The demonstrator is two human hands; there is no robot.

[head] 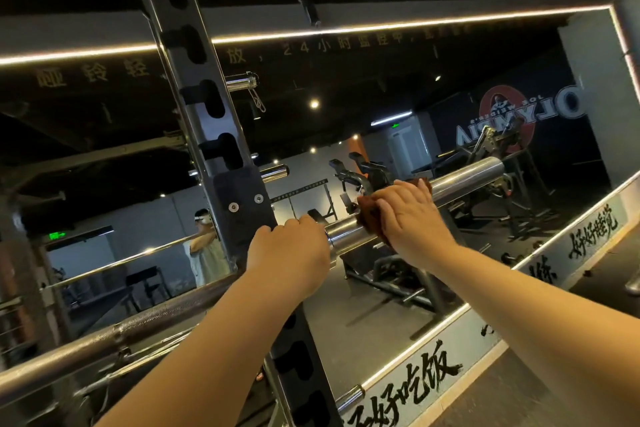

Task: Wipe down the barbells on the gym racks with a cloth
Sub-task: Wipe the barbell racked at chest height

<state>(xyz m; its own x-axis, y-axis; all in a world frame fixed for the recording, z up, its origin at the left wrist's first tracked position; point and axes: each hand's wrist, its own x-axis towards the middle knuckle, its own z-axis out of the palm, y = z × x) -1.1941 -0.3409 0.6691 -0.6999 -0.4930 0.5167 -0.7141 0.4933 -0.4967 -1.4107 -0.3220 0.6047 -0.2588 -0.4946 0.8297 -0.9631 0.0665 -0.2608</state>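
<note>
**A:** What is held by the hands?

**B:** The barbell (464, 177) is gripped by the left hand (294, 246) at the collar, just right of the rack (194, 80), with the fingers curled over it. A little farther right, the cloth (369, 218) is wrapped on the sleeve. It is clasped there by the right hand (408, 215), fingers folded round it.

**A:** How is this wipe best done?

**B:** The bar should be steadied at the collar, so that the sleeve is not spun under the cloth. The cloth should be wrapped fully round and drawn along the sleeve with even pressure, so that no strip of steel is missed. The underside cannot be seen from here and should be covered too.

**A:** And how is the barbell laid?

**B:** It is carried on the rack. Its long axis runs from near left, past the upright, to far right. The bare sleeve end is pointed toward the mirror (450, 97).
</note>
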